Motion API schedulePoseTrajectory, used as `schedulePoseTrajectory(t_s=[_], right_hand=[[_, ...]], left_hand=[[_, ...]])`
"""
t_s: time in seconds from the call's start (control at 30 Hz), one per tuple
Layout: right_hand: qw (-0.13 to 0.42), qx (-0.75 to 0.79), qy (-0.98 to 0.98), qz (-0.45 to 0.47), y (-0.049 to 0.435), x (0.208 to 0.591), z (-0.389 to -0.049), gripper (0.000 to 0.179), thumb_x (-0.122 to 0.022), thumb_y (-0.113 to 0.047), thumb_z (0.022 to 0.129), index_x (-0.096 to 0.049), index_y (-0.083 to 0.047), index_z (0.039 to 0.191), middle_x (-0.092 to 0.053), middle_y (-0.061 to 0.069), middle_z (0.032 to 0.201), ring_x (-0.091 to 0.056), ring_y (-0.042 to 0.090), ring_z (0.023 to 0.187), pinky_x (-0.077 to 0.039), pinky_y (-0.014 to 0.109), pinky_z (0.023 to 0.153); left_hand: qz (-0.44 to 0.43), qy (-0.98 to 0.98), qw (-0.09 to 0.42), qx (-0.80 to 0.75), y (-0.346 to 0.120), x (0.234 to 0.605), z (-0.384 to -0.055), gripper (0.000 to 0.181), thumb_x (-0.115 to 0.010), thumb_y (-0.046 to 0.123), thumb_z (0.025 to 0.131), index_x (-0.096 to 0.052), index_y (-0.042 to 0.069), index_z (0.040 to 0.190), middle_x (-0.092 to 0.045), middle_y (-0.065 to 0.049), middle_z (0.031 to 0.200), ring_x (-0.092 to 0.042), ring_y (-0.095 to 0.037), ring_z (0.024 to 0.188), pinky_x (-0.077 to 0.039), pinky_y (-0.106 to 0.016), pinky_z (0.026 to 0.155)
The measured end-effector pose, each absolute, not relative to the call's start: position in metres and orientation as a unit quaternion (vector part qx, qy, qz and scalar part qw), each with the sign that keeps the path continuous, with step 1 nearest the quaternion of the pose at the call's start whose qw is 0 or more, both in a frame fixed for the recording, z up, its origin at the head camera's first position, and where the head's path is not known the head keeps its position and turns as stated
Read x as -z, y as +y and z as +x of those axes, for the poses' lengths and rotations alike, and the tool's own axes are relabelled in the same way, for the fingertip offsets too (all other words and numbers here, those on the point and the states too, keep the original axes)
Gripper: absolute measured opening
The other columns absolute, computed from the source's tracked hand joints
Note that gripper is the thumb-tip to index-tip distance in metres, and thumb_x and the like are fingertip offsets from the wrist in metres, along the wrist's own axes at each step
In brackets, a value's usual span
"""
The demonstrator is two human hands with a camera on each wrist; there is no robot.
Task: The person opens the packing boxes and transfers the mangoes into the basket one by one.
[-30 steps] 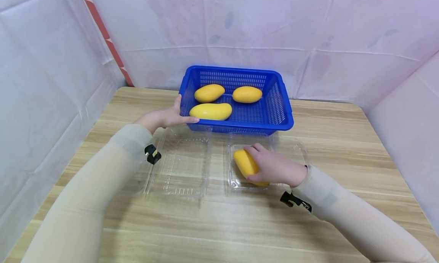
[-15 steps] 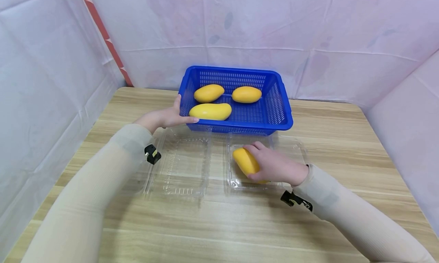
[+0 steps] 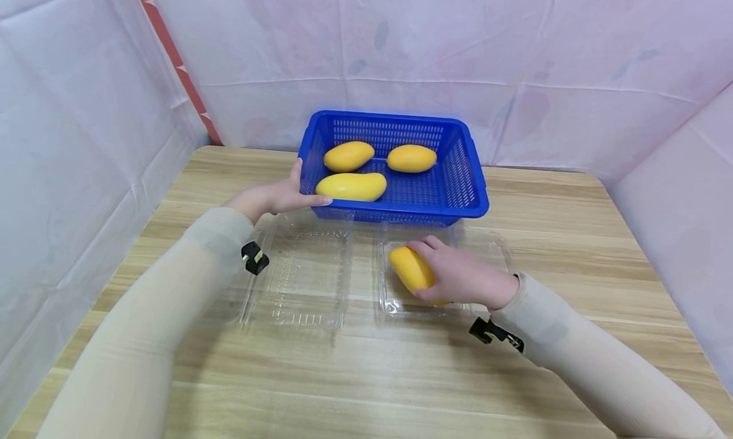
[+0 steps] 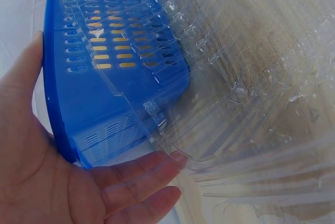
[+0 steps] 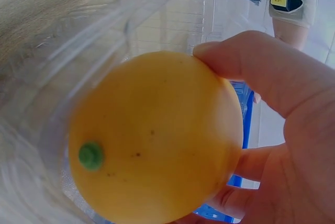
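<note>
My right hand (image 3: 460, 277) grips a yellow-orange mango (image 3: 410, 270) over the right clear plastic clamshell box (image 3: 385, 296). In the right wrist view the mango (image 5: 157, 140) shows its green stem end, thumb on one side and fingers on the other. Whether the fruit touches the box floor I cannot tell. At the left front corner of the blue plastic basket (image 3: 401, 210) my left hand (image 3: 280, 194) rests with spread fingers against the rim. The left wrist view has that hand (image 4: 68, 177) below the basket corner, fingertips near clear plastic.
Three mangoes lie in the basket, including a paler, longer one (image 3: 351, 187). A second opened clear clamshell box (image 3: 309, 273) sits on the wooden table (image 3: 366, 388), left of the first. White patterned cloth walls (image 3: 424, 38) surround the table at the back and sides.
The mango in my right hand has tilted or risen slightly at its near end. My left hand and the basket stay about where they were.
</note>
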State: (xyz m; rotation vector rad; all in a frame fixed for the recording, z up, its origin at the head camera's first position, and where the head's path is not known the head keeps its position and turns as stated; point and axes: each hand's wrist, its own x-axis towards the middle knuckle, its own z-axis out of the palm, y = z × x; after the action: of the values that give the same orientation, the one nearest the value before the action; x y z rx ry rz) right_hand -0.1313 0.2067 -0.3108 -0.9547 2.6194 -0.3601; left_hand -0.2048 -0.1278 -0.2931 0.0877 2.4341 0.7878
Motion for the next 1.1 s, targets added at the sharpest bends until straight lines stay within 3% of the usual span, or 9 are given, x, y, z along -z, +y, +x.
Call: schedulePoseTrajectory(t_s=[0.3,0.53,1.1], right_hand=[[0.169,0.115,0.920,-0.333,0.206,0.309,-0.132,0.079,-0.074,-0.033,0.074,-0.039,-0.003,0.138,-0.047,0.010,0.120,-0.051,0.016,0.077,-0.046,0.028,0.062],[0.163,0.119,0.918,-0.340,0.207,0.307,-0.134,0.078,-0.074,-0.032,0.074,-0.039,-0.002,0.138,-0.047,0.010,0.119,-0.051,0.016,0.078,-0.047,0.028,0.063],[0.140,0.112,0.921,-0.346,0.209,0.296,-0.135,0.081,-0.074,-0.034,0.072,-0.040,-0.003,0.138,-0.047,0.013,0.125,-0.053,0.017,0.080,-0.048,0.031,0.064]], left_hand=[[0.033,0.911,0.286,-0.296,-0.128,0.294,-0.205,0.122,-0.052,0.073,0.076,0.039,0.017,0.136,0.010,-0.021,0.153,-0.035,-0.039,0.128,-0.037,-0.055,0.096],[0.034,0.909,0.284,-0.305,-0.129,0.296,-0.206,0.122,-0.052,0.073,0.077,0.039,0.018,0.136,0.018,-0.018,0.152,-0.028,-0.040,0.131,-0.034,-0.057,0.098],[0.037,0.910,0.281,-0.303,-0.129,0.294,-0.205,0.121,-0.052,0.072,0.077,0.038,0.018,0.136,0.017,-0.018,0.152,-0.033,-0.040,0.129,-0.036,-0.055,0.097]])
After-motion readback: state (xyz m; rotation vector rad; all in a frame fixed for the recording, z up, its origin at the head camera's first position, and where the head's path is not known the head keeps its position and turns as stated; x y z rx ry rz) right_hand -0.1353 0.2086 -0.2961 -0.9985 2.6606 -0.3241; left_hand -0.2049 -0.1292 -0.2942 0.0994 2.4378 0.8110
